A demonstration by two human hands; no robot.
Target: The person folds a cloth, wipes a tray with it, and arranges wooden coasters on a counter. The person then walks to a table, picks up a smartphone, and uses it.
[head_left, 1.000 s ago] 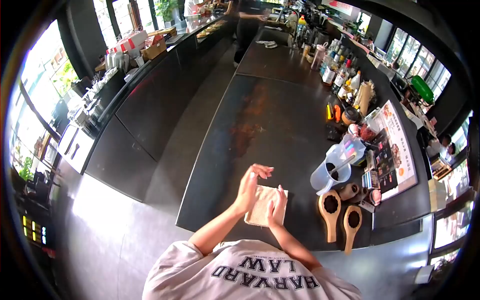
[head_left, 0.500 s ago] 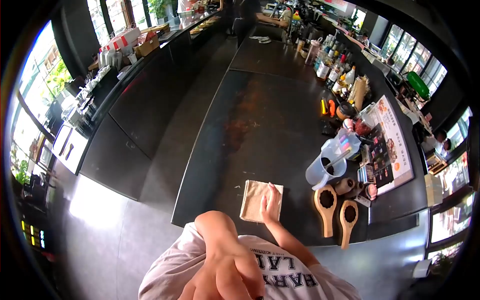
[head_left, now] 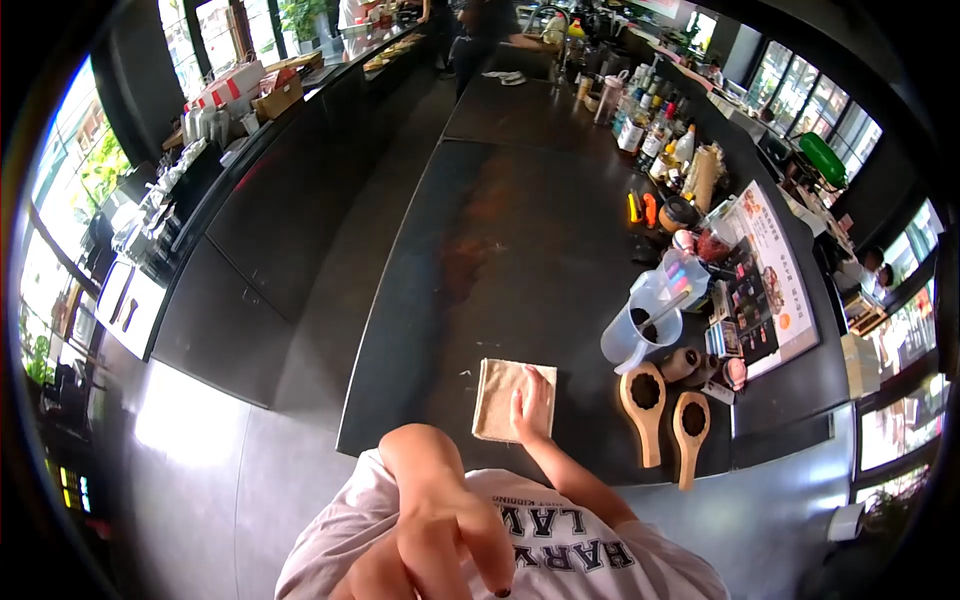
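A folded beige cloth point(head_left: 496, 402) lies on the dark countertop point(head_left: 400, 370) near its front edge. My right hand point(head_left: 534, 405) rests flat on the cloth's right side, fingers extended and pointing away from me. Large and close to the camera, my left hand point(head_left: 440, 545) is raised in front of my shirt at the bottom. Its fingers are bent and partly cut off by the frame's lower edge, and nothing shows in it.
Two wooden scoops point(head_left: 642, 420) with dark contents lie right of the cloth. Behind them stand a clear pitcher point(head_left: 625, 335), dark cups point(head_left: 682, 364) and a menu board point(head_left: 775, 280). Bottles point(head_left: 655, 135) line the right side. A person point(head_left: 475, 40) stands at the far end.
My left hand has lifted off the cloth area and come back close to the camera. My right hand has stayed on the cloth. The view has shifted slightly.
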